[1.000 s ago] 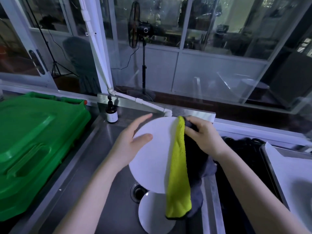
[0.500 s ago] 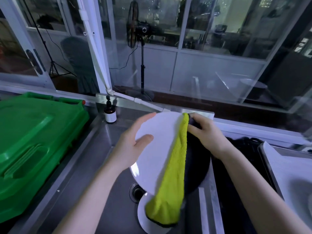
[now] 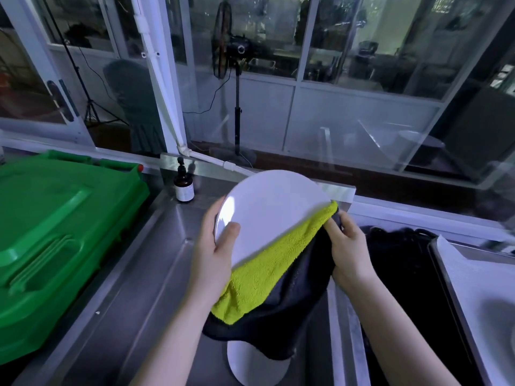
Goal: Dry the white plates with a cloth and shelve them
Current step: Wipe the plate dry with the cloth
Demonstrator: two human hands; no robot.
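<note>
I hold a round white plate (image 3: 270,207) tilted above the steel sink. My left hand (image 3: 216,246) grips its left rim, thumb on the face and fingers behind. A yellow and dark grey cloth (image 3: 267,277) drapes over the plate's lower right part. My right hand (image 3: 344,243) pinches the cloth at the plate's right edge. A second white plate (image 3: 250,363) lies in the sink below, partly hidden by the hanging cloth.
A big green plastic lid or bin (image 3: 55,240) lies on the left counter. A brown pump bottle (image 3: 184,185) stands at the sink's back ledge (image 3: 337,190). A dark basin (image 3: 401,274) and a white tray (image 3: 479,296) sit at the right. Glass panes rise behind.
The plate has turned and risen, showing more of its bare white face. The cloth has slid from the plate's middle down to its lower right, and my right hand moved lower with it.
</note>
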